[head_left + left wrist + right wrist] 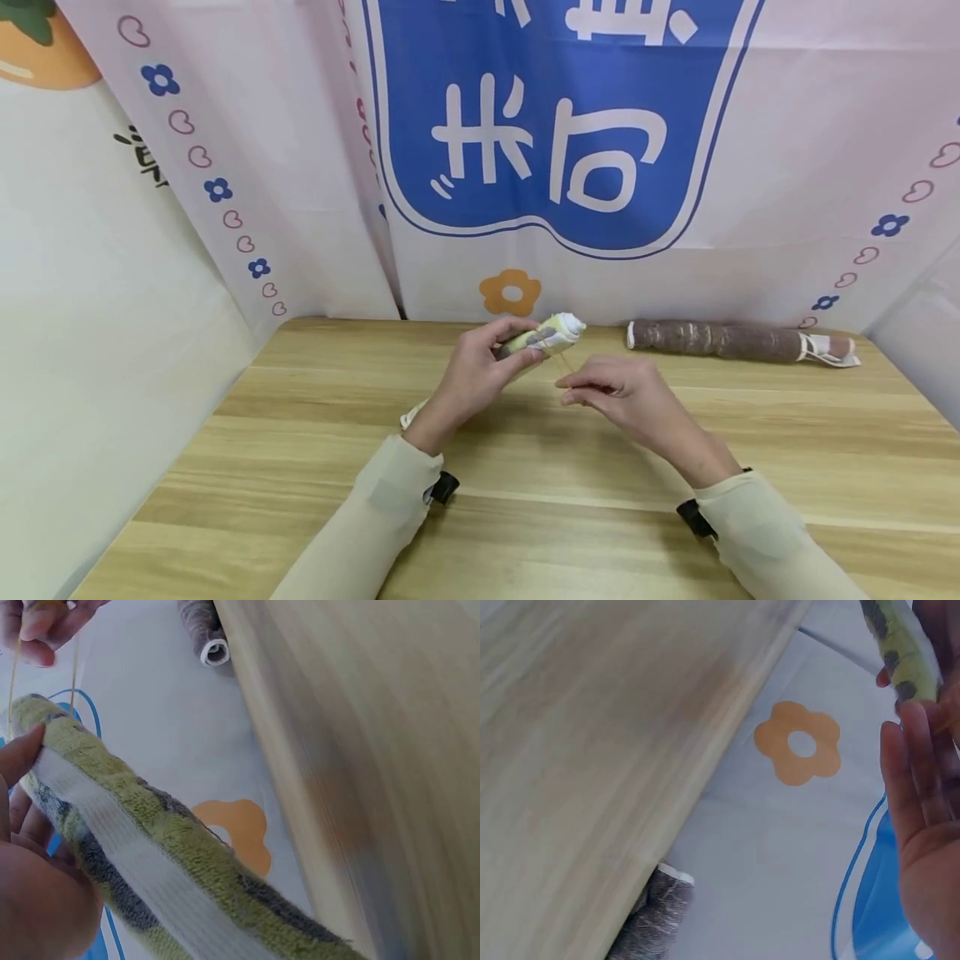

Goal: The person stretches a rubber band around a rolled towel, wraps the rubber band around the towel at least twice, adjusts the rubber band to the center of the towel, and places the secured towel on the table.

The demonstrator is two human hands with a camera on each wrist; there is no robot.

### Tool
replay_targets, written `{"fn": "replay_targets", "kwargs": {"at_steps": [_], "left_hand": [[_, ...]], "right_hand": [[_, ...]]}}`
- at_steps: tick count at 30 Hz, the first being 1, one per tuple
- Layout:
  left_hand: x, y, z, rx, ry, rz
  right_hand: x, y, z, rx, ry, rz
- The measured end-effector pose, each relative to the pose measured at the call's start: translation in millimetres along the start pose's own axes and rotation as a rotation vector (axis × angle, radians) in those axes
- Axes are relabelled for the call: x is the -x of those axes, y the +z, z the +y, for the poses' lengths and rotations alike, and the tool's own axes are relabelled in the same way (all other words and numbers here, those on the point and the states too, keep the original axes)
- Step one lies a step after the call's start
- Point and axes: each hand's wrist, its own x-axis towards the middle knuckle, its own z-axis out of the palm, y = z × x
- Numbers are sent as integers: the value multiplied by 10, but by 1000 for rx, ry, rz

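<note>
A rolled towel, yellow-green with grey patches and a white stripe, is gripped by my left hand above the table. Its right end tilts up, and the fingers wrap around the roll near that end. From there two strands of a thin yellowish rubber band run taut to my right hand. That hand pinches the band between thumb and fingertips, a short way off the towel's end. In the left wrist view the towel's white stripe runs lengthwise along the roll.
A brown rolled towel tied with a pale band lies at the table's back right. The wooden table ends at a printed curtain behind it. A white cloth end shows beside the left wrist.
</note>
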Motion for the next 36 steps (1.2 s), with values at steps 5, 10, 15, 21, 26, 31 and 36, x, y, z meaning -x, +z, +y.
{"fn": "replay_targets", "kwargs": {"at_steps": [5,10,15,21,26,31,36], "left_hand": [[0,6,4,-57,-8,9],[2,26,17,-87,18,0],[-9,44,17,-140,47,8],[-6,53,23,-206,6,27],[-14,51,31,-252,-7,50],[-25,50,34,-286,10,78],[-19,55,49,-353,29,97]], "right_hand": [[-44,75,-33,-1,-238,31],[-65,99,-127,39,-267,75],[-96,83,-168,208,-328,204],[-67,71,-151,521,-281,344],[-38,77,-151,655,-148,358],[-29,88,-170,653,-22,324],[-15,94,-208,637,87,268]]}}
